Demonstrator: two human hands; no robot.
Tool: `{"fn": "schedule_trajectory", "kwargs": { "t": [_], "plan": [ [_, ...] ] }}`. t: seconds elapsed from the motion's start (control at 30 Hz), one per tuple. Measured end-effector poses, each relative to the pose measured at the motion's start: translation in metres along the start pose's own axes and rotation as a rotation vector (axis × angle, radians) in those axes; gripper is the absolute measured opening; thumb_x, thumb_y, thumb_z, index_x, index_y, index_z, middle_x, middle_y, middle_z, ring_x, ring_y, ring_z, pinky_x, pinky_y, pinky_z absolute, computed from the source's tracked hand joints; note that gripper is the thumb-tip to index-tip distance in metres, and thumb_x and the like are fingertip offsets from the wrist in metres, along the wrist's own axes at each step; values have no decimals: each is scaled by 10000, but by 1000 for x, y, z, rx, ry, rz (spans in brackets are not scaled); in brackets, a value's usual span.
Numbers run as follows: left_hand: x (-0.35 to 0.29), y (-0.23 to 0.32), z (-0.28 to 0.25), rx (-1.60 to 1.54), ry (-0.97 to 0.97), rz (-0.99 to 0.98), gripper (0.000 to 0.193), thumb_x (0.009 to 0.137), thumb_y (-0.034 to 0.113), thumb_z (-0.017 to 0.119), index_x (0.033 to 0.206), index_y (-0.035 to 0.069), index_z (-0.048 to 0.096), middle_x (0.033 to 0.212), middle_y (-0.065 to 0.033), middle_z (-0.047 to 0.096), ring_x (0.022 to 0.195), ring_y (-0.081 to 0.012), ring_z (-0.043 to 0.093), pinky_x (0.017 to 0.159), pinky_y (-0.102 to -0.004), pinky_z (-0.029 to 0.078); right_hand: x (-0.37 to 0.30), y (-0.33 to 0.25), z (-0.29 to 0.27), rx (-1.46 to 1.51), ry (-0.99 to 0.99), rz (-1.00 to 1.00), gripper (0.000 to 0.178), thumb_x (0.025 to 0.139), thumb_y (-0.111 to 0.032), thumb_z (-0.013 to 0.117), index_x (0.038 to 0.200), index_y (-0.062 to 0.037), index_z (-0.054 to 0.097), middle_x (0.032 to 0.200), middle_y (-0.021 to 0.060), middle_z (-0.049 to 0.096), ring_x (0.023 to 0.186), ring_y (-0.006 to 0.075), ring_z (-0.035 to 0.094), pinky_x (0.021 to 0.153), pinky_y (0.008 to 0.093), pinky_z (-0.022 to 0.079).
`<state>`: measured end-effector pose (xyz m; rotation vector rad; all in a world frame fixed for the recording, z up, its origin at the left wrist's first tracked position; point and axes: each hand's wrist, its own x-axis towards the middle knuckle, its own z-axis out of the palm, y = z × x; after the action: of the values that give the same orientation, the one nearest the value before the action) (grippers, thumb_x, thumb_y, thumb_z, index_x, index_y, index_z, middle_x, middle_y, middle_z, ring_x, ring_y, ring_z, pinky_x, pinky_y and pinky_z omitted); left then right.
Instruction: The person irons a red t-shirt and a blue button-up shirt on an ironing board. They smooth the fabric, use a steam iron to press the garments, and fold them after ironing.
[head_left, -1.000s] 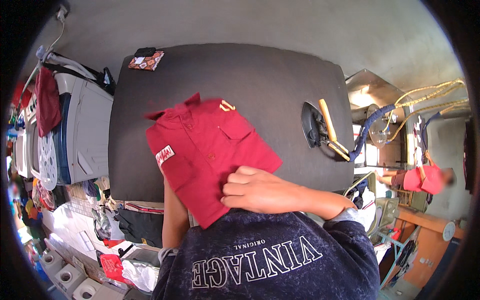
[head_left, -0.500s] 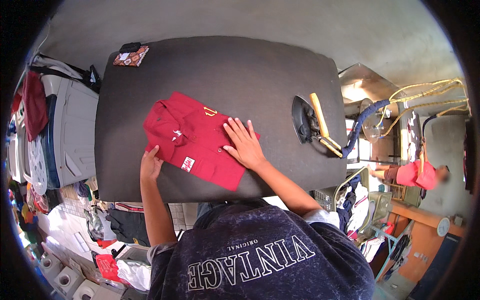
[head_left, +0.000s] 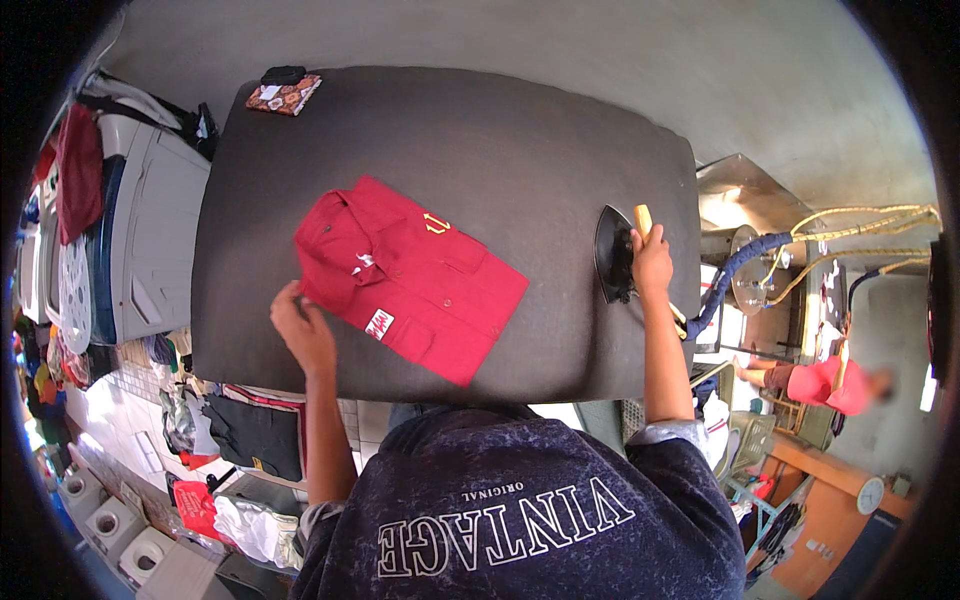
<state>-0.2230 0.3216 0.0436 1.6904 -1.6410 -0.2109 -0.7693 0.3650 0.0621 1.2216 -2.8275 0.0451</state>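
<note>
Shirt point(head_left: 420, 290), red, folded w/ front up, lies flat left of ctr on the dark padded table point(head_left: 540, 150), angled so collar point(head_left: 325, 238) points to upper L. Prob. light & limp: body shld bend easily & slump if lifted from one corner, collar a bit stiffer. Not fragile, not slippery by the look of it, but folds cld come loose if dragged. Best hold: both sides of the folded stack, fingers under the lower layers, not just the top one.

Iron point(head_left: 611, 255), dark w/ pointed end twd far edge, sits well apart from shirt, near R side of table. Looks rigid & prob. heavy, base maybe hot, so pale handle point(head_left: 642, 214) is the only sensible grip; blue-wrapped cord point(head_left: 728, 275) may tug.

R hand point(head_left: 652, 268) is wrapped round handle, fingers curled over it, forearm running nearly straight up from lower edge. L hand point(head_left: 305, 335) is just beside collar end, fingers loosely bent & half spread, nothing visibly pinched; can't tell if tips touch cloth. L forearm also rises fairly upright, wrist slightly bent, hand leaning L.
</note>
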Motion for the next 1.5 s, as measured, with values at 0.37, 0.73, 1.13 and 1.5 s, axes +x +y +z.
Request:
{"fn": "schedule_trajectory", "kwargs": {
  "t": [0.37, 0.73, 1.13, 1.5],
  "plan": [
    [-59, 62, 35, 265, -317, 203, 467, 883, 237, 592, 1316, 87, 498, 1326, -85, 495, 1247, -259, 428, 1015, -467, 284, -88, -184, -80, 401, -537, -606, 577, 894, -570, 549, 1126, -44, 498, 956, 306, 621, 927, 484, 613, 750, 538, 486],
    [-61, 47, 34, 221, -442, 64, 564, 905, 264, 561, 1406, 59, 402, 1422, -105, 425, 1329, -252, 369, 1049, -471, 238, -100, -325, -41, 332, -435, -810, 456, 933, -493, 518, 1018, -47, 470, 804, 238, 657, 766, 434, 654, 661, 515, 527],
    [-33, 71, 33, 247, -424, 281, 500, 901, 263, 560, 1375, 128, 474, 1425, -14, 447, 1277, -215, 397, 988, -440, 265, -96, -315, -43, 397, -470, -806, 465, 929, -473, 538, 1024, -23, 470, 774, 255, 652, 747, 453, 636, 650, 533, 498],
    [-16, 40, 49, 398, -507, 265, 465, 944, 311, 515, 1383, 159, 482, 1416, 39, 464, 1281, -247, 382, 1009, -494, 260, -113, -156, -41, 220, -353, -348, 450, 934, -471, 538, 997, -38, 433, 766, 253, 652, 709, 455, 643, 603, 529, 512]
  ]
}}
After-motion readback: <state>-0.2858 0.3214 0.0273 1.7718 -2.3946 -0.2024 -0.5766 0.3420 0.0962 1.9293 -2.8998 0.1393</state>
